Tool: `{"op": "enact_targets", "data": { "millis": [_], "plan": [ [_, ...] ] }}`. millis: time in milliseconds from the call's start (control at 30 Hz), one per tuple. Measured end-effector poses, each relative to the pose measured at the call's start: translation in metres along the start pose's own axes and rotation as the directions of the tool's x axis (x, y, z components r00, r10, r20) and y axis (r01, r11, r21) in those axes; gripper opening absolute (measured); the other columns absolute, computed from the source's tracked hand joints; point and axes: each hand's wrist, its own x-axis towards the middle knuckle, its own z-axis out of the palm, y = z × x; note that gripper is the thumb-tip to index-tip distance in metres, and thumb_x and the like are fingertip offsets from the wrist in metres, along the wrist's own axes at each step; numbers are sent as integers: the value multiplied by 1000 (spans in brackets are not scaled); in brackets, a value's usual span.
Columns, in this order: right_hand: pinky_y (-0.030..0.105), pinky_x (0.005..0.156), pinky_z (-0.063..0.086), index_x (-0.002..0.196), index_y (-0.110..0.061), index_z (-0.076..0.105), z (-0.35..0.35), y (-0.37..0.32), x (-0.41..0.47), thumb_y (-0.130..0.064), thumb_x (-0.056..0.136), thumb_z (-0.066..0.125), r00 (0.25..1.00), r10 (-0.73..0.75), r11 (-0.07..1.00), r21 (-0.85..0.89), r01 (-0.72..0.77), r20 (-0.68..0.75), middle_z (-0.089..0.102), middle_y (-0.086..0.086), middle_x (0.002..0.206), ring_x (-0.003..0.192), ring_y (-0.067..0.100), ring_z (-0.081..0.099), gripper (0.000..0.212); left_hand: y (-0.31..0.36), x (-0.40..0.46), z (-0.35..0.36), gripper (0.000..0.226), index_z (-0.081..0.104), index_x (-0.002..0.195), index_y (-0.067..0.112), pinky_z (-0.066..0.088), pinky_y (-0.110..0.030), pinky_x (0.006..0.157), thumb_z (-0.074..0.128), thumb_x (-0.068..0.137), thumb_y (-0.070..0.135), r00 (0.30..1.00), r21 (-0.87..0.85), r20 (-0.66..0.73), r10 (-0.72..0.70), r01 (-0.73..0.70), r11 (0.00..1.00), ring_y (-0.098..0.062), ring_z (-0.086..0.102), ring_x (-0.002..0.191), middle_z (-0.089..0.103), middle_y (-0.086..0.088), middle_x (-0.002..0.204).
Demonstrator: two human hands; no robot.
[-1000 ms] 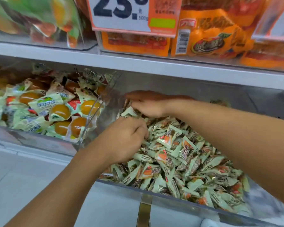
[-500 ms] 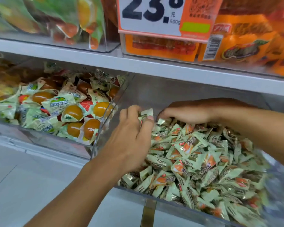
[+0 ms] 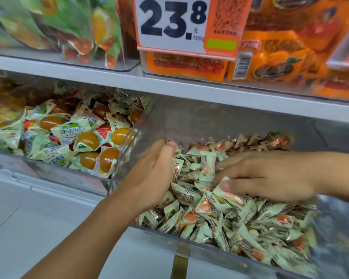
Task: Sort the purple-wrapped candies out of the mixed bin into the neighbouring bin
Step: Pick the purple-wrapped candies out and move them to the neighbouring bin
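Observation:
A clear bin holds a heap of small green-and-white wrapped candies with orange marks. No purple wrapper shows among them. My left hand is inside the bin by its left wall, fingers loosely bent and pointing to the back, touching the candies. My right hand lies over the middle of the heap with fingers stretched leftward and the thumb resting on a candy. The neighbouring clear bin on the left holds larger green packs with orange fruit.
A white shelf runs just above both bins. A price sign and orange packets stand on it. Below the bins lies pale floor. The right end of the bin is blurred.
My right hand has come forward from the bin's back to the middle of the heap. My left hand has uncurled and shifted toward the left wall. The view has moved left.

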Motion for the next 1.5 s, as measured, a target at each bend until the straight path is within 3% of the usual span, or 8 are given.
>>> {"op": "enact_targets", "data": {
  "millis": [333, 433, 567, 767, 900, 1067, 1333, 1500],
  "plan": [
    [25, 110, 19, 158, -31, 24, -8, -5, 95, -47, 108, 16, 961, 129, 932, 302, -202, 244, 24, -8, 163, 149, 13, 23, 53, -18, 18, -2, 46, 36, 144, 47, 30, -39, 105, 18, 102, 52, 995, -93, -86, 43, -51, 994, -11, 38, 131, 43, 13, 143],
    [15, 107, 30, 147, -24, 42, -21, 1, 91, -34, 110, 24, 985, 134, 895, 414, -166, 104, 44, -12, 148, 137, 12, 41, 43, -25, 20, 2, 69, 36, 148, 34, 29, -37, 112, 14, 89, 61, 972, 234, 28, 231, -231, 944, -10, 32, 138, 35, 12, 152],
    [37, 97, 48, 122, -4, 63, -42, 14, 93, -18, 107, 35, 953, 183, 969, 207, -134, -240, 63, 13, 126, 114, 31, 59, 34, -28, 19, 6, 56, 40, 145, 35, 22, -35, 118, 27, 94, 54, 889, 411, 77, 451, -440, 799, -4, 21, 141, 33, 15, 149],
    [28, 103, 32, 152, -23, 38, -37, 7, 116, -44, 104, 44, 970, 242, 968, 66, -243, 31, 39, 2, 157, 139, 21, 41, 53, -24, 13, 8, 50, 42, 140, 53, 6, -58, 121, 35, 93, 69, 842, 443, 326, 429, -537, 718, 3, 9, 146, 28, 30, 152],
    [35, 102, 46, 125, -22, 65, -37, -5, 81, -43, 95, 63, 981, 111, 988, 129, -91, -158, 62, -2, 128, 117, 18, 59, 37, -19, 10, 0, 45, 67, 111, 52, -7, -62, 119, 34, 89, 73, 817, 464, 434, 380, -565, 683, 8, 14, 144, 42, 35, 139],
    [22, 71, 51, 110, -30, 71, -9, 8, 46, -33, 81, 81, 991, 124, 988, 85, -127, 45, 69, -15, 93, 73, -4, 63, 31, -14, 10, 0, 53, 58, 56, 34, 1, -58, 121, 39, 92, 68, 812, 530, 437, 388, -581, 618, 11, 32, 133, 51, 28, 129],
    [35, 64, 51, 100, -18, 69, -1, 12, 52, -46, 97, 57, 971, 229, 964, 149, -218, -64, 69, -2, 82, 70, 19, 64, 31, -15, 12, 3, 22, 70, 79, 32, 35, -26, 96, 65, 85, 53, 803, 495, 266, 534, -589, 639, 4, 54, 104, 64, 20, 108],
    [31, 61, 46, 69, -12, 58, 3, -1, 66, -39, 93, 67, 938, 339, 939, -43, -342, -70, 55, 1, 64, 59, 20, 52, 37, -13, 14, 4, 43, 65, 115, 35, 52, -37, 93, 59, 80, 58, 846, 486, 161, 508, -516, 706, -4, 58, 110, 64, 19, 117]
  ]
}}
